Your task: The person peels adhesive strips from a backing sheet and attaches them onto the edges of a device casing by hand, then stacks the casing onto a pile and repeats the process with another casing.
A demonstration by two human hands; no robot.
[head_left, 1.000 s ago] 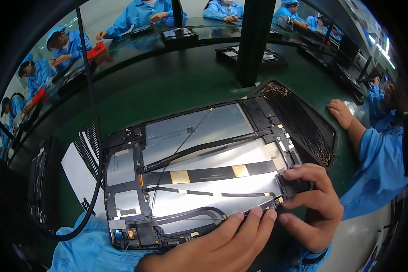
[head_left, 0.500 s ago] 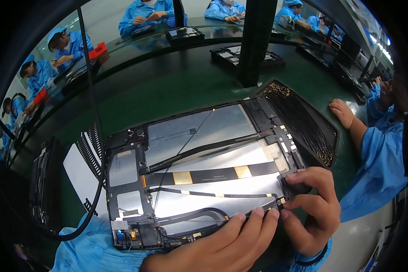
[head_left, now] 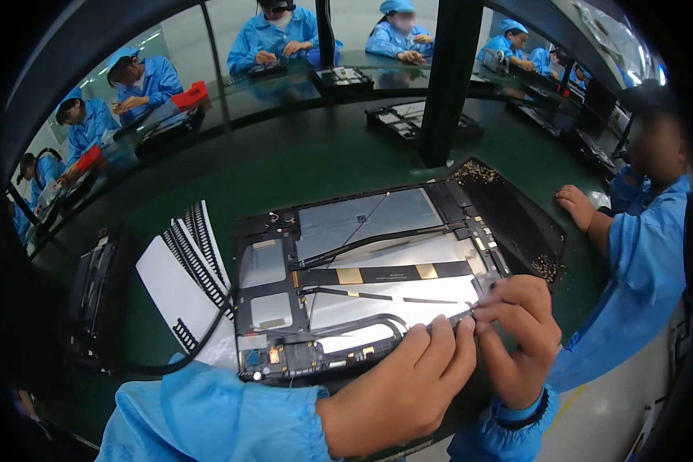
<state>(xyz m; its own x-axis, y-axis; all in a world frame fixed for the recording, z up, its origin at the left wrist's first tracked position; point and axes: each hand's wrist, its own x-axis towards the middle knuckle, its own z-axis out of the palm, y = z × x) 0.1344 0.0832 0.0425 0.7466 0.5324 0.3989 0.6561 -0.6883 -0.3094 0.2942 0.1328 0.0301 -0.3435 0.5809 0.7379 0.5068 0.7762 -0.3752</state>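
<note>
Opened tablet [head_left: 369, 269] lying flat at centre frame, long axis running left to right, tilted slightly up toward the right; back cover off, showing silvery metal shielding, black frame and a black ribbon cable [head_left: 385, 274] with gold patches. Left hand [head_left: 408, 381] and right hand [head_left: 520, 335] together at the lower right edge, fingertips pinching a small part there, too small to identify. White sheet with black strips [head_left: 185, 269] at left. Black tray [head_left: 516, 219] at upper right; coworker's hand [head_left: 577, 204] beside it.

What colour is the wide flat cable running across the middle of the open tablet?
Black, with gold patches, on the flat cable across the open tablet; head view.
</note>
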